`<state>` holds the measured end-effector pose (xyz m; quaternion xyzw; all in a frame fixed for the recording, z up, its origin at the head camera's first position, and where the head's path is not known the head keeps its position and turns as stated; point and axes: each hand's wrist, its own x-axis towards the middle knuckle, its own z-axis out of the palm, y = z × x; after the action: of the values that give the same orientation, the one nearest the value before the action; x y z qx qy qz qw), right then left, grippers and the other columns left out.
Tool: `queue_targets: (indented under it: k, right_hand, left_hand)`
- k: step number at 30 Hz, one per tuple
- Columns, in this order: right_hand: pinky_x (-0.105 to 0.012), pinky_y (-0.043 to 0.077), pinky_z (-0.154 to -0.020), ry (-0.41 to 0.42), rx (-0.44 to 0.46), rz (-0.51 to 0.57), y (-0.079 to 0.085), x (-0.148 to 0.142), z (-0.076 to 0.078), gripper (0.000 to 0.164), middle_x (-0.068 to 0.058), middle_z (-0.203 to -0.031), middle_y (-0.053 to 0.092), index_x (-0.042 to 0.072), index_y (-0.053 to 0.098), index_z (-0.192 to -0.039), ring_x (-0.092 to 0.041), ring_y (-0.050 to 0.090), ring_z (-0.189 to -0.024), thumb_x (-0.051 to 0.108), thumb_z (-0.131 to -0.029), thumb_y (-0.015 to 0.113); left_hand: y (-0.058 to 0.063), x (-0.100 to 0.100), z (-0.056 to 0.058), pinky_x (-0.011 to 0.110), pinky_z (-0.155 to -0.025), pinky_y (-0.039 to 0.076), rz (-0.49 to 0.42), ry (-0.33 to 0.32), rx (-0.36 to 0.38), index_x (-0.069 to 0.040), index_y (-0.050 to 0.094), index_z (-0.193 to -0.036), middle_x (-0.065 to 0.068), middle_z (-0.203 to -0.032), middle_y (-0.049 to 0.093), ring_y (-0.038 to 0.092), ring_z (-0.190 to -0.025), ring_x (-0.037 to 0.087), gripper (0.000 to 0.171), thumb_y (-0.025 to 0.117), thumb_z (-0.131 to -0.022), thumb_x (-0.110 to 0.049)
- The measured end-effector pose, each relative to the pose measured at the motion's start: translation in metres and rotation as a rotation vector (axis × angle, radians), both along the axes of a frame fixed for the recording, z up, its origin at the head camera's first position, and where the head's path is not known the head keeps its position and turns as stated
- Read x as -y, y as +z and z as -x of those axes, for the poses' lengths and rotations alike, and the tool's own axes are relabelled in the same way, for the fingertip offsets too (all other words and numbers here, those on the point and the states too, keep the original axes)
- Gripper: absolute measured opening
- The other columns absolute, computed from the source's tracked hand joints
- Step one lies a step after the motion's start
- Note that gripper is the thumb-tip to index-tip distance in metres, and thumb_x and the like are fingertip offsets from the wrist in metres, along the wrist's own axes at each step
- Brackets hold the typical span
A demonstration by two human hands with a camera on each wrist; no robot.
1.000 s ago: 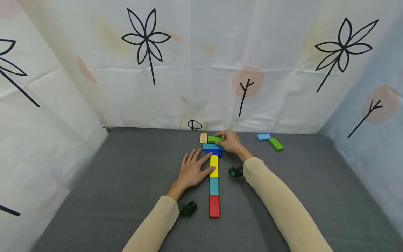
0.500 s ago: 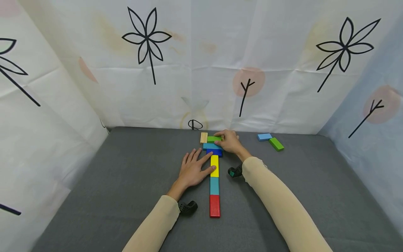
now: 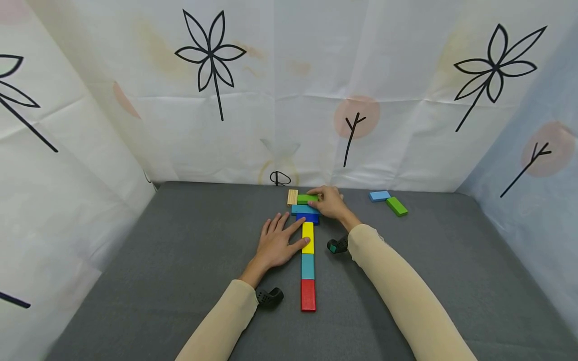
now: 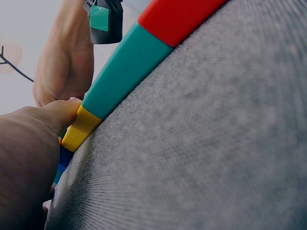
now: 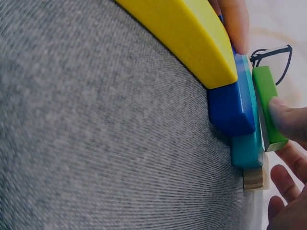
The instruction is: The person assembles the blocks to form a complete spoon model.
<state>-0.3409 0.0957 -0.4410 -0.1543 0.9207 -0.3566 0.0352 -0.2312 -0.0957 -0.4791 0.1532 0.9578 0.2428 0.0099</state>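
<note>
My right hand (image 3: 330, 203) pinches a green block (image 5: 269, 108) between thumb and fingers at the far end of a row of blocks. In the head view, this block lies beside a plain wooden block (image 3: 292, 197) and behind a teal-blue block (image 3: 304, 210) set crosswise. A dark blue block (image 3: 308, 218) lies crosswise in front of that. My left hand (image 3: 275, 245) is spread flat, index fingertip at the dark blue block and thumb on the yellow block (image 3: 308, 231). Toward me the line continues with a teal block (image 3: 307, 266) and a red block (image 3: 308, 296).
A light blue block (image 3: 380, 196) and another green block (image 3: 396, 206) lie touching at the back right of the grey table (image 3: 180, 260). A printed white cloth (image 3: 293, 75) rises behind the table's back edge. In the right wrist view, wood (image 5: 253, 178) shows past the teal-blue block.
My right hand and the green block have shifted very slightly left, toward the wooden block. The left hand and the other blocks stay where they were.
</note>
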Motion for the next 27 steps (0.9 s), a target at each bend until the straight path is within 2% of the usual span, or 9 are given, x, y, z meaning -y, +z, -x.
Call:
queue_targets:
  k: [7, 17, 27]
  right_hand:
    - [-0.073, 0.001, -0.114, 0.001, 0.01, 0.038, -0.0029, -0.0008, 0.0011, 0.031, -0.017, -0.138, 0.06, 0.007, 0.07, -0.13, -0.042, 0.03, -0.143, 0.018, -0.101, 0.066]
    - [-0.071, 0.001, -0.114, -0.008, 0.013, 0.028, -0.0037, 0.0001, -0.0007, 0.031, -0.016, -0.128, 0.063, 0.007, 0.071, -0.129, -0.041, 0.026, -0.143, 0.018, -0.1, 0.067]
    - [-0.07, 0.004, -0.114, -0.014, 0.012, 0.006, -0.004, 0.0005, 0.001, 0.03, -0.016, -0.135, 0.061, 0.007, 0.071, -0.127, -0.043, 0.027, -0.141, 0.019, -0.1, 0.067]
  left_hand:
    - [0.0002, -0.0005, -0.0004, 0.058, -0.121, 0.004, -0.012, -0.001, -0.017, -0.03, 0.041, -0.157, 0.014, -0.165, 0.026, 0.016, -0.153, 0.037, 0.065, 0.048, -0.101, -0.061]
    - [0.0009, -0.0001, -0.0003, 0.056, -0.122, 0.004, 0.008, 0.003, 0.006, -0.033, 0.039, -0.158, 0.012, -0.166, 0.024, 0.014, -0.154, 0.035, 0.065, 0.046, -0.101, -0.063]
    - [0.002, -0.0001, -0.0006, 0.056, -0.122, 0.003, 0.013, 0.003, 0.013, -0.033, 0.038, -0.158, 0.012, -0.167, 0.023, 0.013, -0.154, 0.035, 0.066, 0.045, -0.101, -0.063]
